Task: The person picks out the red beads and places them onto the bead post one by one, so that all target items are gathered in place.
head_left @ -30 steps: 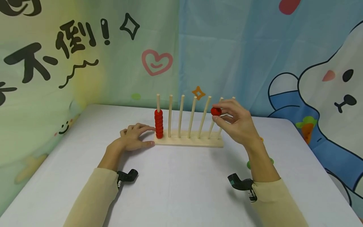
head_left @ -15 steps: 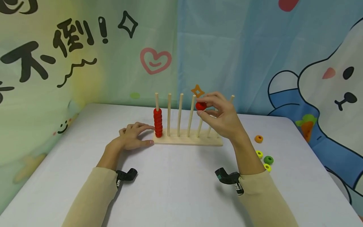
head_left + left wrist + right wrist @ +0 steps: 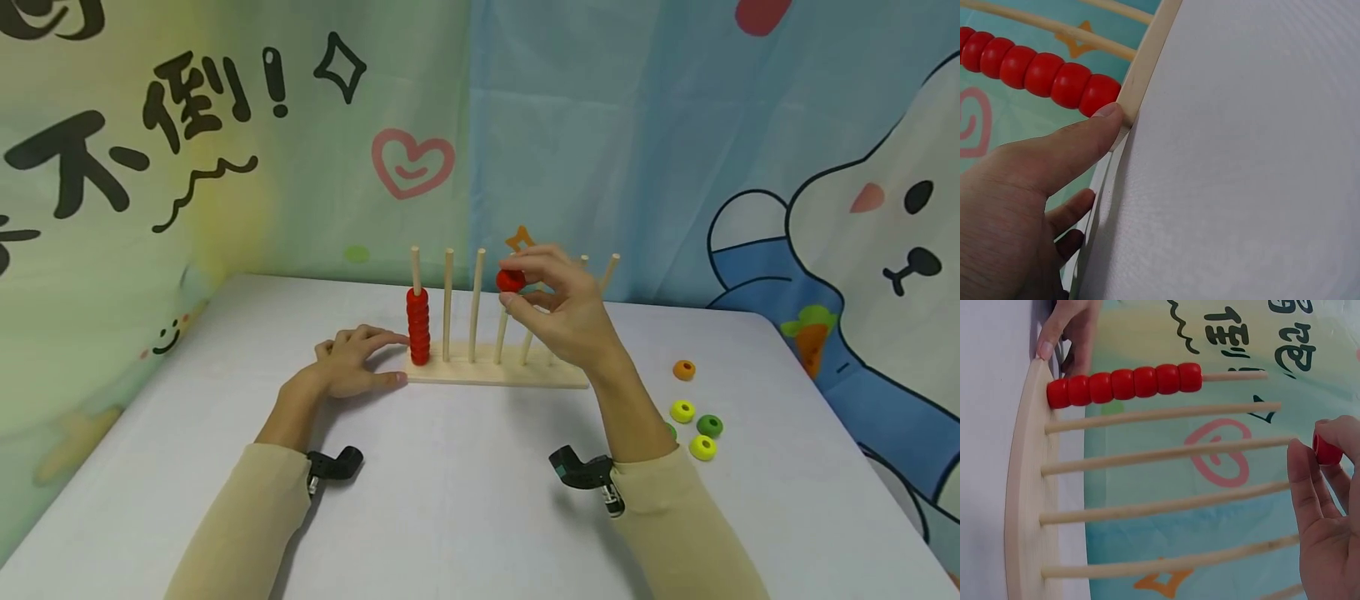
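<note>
A wooden rack of several upright pegs (image 3: 476, 308) stands on a flat base (image 3: 495, 375) in the head view. Its leftmost peg carries a stack of red beads (image 3: 418, 327), seen sideways in the right wrist view. My left hand (image 3: 352, 362) touches the base's left end with thumb and index finger; in the left wrist view the thumb (image 3: 1079, 150) lies straight at the corner beside the lowest bead. My right hand (image 3: 566, 308) pinches one red bead (image 3: 511, 281) between thumb and fingers, near the upper part of the fourth peg from the left.
Right of the rack lie loose beads: an orange bead (image 3: 684, 370), yellow beads (image 3: 682, 411), a green bead (image 3: 709, 426) and another partly behind the right wrist. A white cloth covers the table (image 3: 450, 500). A printed curtain (image 3: 562, 125) hangs close behind the rack.
My right hand has carried the red bead leftward, from the right-hand pegs to around the fourth peg. Loose beads behind the right forearm have come into view. The left hand stays in place.
</note>
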{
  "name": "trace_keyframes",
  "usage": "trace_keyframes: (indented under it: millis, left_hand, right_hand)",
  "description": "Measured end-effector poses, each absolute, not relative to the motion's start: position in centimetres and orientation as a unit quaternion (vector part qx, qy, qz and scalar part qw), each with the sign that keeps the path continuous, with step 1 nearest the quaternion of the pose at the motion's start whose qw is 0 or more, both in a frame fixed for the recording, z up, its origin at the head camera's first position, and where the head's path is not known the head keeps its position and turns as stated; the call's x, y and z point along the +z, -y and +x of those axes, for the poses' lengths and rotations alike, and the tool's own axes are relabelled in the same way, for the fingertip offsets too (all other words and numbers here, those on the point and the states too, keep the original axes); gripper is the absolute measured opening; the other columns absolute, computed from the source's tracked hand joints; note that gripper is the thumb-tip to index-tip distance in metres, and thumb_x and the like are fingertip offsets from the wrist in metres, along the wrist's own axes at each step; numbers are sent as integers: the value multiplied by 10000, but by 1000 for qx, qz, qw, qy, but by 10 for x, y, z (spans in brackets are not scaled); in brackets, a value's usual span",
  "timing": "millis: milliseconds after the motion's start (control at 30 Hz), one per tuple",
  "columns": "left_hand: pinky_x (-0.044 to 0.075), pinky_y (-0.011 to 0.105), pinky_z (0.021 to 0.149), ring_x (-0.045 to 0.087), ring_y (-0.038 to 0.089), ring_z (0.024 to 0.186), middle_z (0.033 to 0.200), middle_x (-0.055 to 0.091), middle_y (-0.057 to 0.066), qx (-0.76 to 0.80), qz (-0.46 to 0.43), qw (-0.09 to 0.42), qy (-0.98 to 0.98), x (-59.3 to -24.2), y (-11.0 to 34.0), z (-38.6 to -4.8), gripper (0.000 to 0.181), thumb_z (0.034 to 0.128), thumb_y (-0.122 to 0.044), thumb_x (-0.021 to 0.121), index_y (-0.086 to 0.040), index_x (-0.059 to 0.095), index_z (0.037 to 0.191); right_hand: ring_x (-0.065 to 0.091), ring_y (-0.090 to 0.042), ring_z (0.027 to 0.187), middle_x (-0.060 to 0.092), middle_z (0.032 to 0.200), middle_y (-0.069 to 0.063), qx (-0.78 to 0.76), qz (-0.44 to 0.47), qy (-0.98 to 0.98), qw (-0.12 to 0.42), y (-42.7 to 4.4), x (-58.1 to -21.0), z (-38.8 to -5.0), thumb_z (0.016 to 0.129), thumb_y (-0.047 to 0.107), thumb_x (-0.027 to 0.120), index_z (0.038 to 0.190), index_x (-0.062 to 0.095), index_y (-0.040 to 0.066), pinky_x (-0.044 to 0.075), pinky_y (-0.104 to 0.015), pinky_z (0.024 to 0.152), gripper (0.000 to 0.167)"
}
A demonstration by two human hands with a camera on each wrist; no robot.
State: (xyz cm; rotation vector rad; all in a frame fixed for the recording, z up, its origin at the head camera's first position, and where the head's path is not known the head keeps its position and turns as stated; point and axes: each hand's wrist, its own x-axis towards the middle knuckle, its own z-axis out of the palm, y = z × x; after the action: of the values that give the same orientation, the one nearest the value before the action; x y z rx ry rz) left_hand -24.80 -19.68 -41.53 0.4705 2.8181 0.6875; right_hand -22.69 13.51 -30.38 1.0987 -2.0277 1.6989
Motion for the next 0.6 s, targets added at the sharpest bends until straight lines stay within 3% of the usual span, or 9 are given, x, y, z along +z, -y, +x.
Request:
trace_keyframes:
  millis: [133, 367, 600]
  left_hand:
    - [158, 734, 1043, 295, 446, 1395, 1568, 374, 134, 236, 159, 100, -954, -416, 199, -248, 672, 882, -618, 667, -374, 508, 1488]
    - [180, 715, 1034, 324, 432, 1387, 1560, 396, 102, 231, 161, 92, -955, -415, 201, -247, 651, 892, -622, 668, -393, 512, 1481]
    - [185, 714, 1058, 326, 420, 1396, 1574, 391, 83, 220, 155, 92, -959, -416, 198, -246, 653, 893, -635, 656, -413, 502, 1487]
  right_hand:
    - [673, -239, 953, 617, 1177, -167, 595, 392, 686, 144, -125, -305, -231, 872, -163, 690, 1218, 660, -68, 611, -322, 782, 360]
    - [660, -263, 960, 590, 1277, -150, 600, 397, 680, 139, -109, -305, -234, 901, -112, 698, 1143, 696, -43, 618, -334, 769, 251]
    - [665, -277, 990, 596, 1230, -134, 610, 402, 671, 126, -92, -308, -238, 910, -102, 693, 1127, 707, -46, 616, -370, 807, 225]
